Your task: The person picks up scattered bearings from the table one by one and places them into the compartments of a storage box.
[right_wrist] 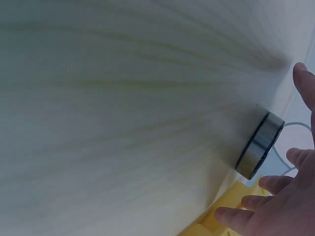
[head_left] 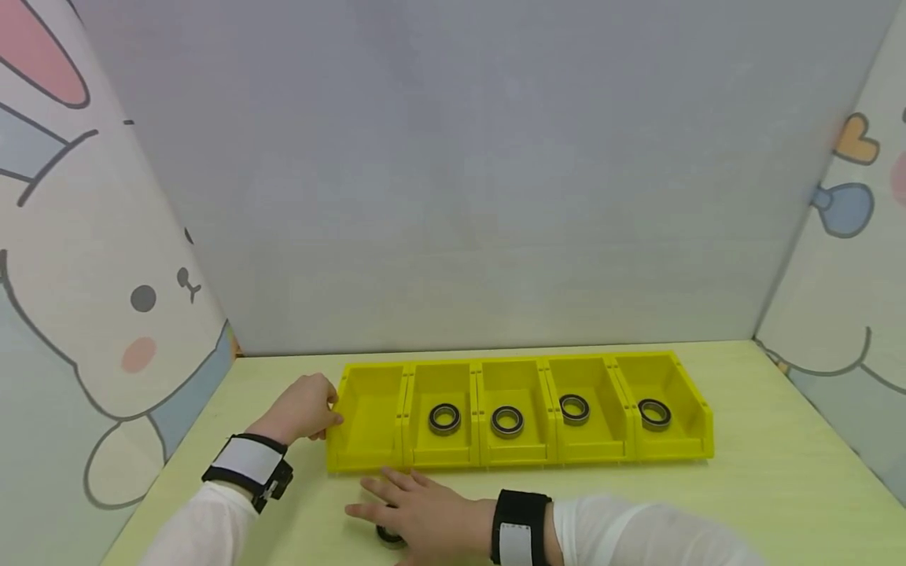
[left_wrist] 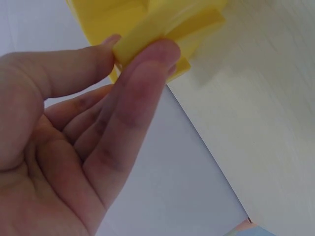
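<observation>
A row of five joined yellow bins (head_left: 520, 457) stands on the pale green table. The leftmost bin (head_left: 368, 369) holds nothing; each of the other bins holds one black-and-steel bearing ring (head_left: 444, 418). My left hand (head_left: 331, 413) pinches the left wall of the leftmost bin; the left wrist view shows thumb and fingers (left_wrist: 147, 64) closed on the yellow rim (left_wrist: 147, 34). My right hand (head_left: 396, 499) lies with spread fingers over a loose bearing ring (head_left: 389, 538) in front of the bins. In the right wrist view that ring (right_wrist: 259, 145) lies flat on the table just beyond my straight fingertips (right_wrist: 231, 215).
A grey back panel (head_left: 481, 196) and cartoon-printed side panels (head_left: 106, 314) close in the table (head_left: 778, 472) on three sides. Bare tabletop stretches to the right of the bins and along the front edge.
</observation>
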Demonstrator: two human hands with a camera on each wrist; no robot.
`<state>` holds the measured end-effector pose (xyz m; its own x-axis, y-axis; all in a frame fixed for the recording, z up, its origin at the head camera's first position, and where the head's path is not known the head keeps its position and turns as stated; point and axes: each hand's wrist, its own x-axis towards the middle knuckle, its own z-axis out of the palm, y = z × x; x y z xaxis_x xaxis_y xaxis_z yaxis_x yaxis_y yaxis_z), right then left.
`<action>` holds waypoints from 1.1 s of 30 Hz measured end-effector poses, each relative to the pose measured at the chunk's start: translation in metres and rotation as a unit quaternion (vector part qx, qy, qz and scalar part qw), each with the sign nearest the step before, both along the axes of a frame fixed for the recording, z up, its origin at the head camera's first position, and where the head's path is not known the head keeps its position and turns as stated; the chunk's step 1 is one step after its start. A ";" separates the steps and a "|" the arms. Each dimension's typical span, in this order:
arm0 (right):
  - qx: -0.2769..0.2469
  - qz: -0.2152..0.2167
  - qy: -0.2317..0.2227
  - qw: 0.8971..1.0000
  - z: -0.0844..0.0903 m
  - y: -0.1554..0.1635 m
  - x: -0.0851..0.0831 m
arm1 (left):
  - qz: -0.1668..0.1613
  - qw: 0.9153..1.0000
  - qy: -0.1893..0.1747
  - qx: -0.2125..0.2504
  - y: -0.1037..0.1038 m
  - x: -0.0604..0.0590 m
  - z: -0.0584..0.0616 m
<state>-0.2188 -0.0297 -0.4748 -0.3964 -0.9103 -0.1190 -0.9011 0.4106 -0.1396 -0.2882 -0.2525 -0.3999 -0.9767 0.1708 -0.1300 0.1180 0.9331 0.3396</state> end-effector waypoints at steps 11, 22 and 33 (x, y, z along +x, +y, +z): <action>-0.008 -0.010 -0.054 0.998 -0.006 0.002 -0.002 | 0.012 1.000 -0.009 -0.019 0.001 0.001 0.000; -0.027 0.013 -0.012 0.999 0.001 0.003 0.002 | 0.013 1.000 -0.005 -0.028 0.004 0.004 0.002; -0.021 0.047 0.051 0.997 0.005 -0.001 0.001 | 0.010 0.999 -0.006 -0.030 0.004 0.004 0.002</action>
